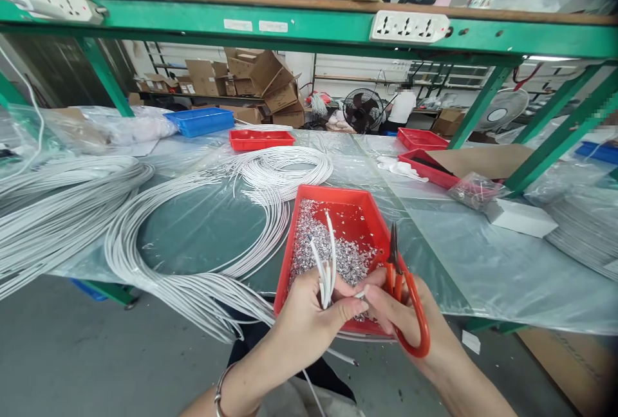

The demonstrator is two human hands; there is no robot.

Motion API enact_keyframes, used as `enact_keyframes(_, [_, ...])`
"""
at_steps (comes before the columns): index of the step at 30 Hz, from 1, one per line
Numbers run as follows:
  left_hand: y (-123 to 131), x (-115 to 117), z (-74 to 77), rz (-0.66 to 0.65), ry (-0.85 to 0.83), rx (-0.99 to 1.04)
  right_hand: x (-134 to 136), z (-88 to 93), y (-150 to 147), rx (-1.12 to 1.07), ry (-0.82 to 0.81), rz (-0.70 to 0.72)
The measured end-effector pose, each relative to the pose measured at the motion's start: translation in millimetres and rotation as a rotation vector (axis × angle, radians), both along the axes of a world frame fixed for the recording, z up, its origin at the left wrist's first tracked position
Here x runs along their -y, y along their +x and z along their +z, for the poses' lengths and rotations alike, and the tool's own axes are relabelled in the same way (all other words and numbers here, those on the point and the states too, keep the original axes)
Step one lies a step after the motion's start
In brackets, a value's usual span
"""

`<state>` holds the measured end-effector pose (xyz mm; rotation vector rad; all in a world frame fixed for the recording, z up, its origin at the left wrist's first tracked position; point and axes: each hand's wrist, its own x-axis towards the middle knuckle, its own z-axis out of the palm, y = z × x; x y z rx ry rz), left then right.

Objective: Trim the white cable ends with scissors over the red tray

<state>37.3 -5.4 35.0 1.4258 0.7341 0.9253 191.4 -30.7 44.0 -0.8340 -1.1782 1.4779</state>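
Note:
Several white cables stand up out of my left hand, which is closed around them. One cable end pokes out between its thumb and index finger. My right hand pinches at that same end with thumb and fingertips. Orange-handled scissors hang on the right hand, the handle loop around its fingers and the dark blades pointing up and away. Beneath both hands lies a red tray strewn with small silvery scraps. Long coils of white cable spread over the table to the left.
Another cable coil lies behind the tray. A blue bin and a small red tray stand farther back. On the right are a white glove and a white box. A green shelf frame crosses above the table.

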Motion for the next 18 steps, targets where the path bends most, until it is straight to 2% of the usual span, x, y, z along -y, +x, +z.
enact_keyframes(3, [2, 1, 1.5, 0.019, 0.022, 0.035, -1, 3.5, -4, -0.051, -0.081, 0.012])
enact_keyframes(6, [2, -1, 2.5, -0.059, -0.132, 0.117, -4, 4.8, -8, -0.166, -0.212, 0.153])
enact_keyframes(8, [2, -3, 2.0, -0.088, -0.226, 0.153, -5, 3.7, -9, -0.162, -0.246, 0.177])
enact_keyframes(10, [2, -5, 0.9, -0.079, -0.245, 0.157, -4, 3.8, -10, -0.069, -0.223, 0.081])
enact_keyframes(14, [4, -5, -2.7, -0.057, -0.207, 0.153, 5, 15.8, -16, 0.134, -0.156, -0.246])
enact_keyframes(16, [5, -2, -5.0, -0.020, -0.157, 0.120, 9, 24.4, -21, 0.179, -0.156, -0.346])
enact_keyframes(18, [6, 0, -6.8, 0.027, -0.101, 0.062, 11, 30.5, -24, 0.197, -0.162, -0.388])
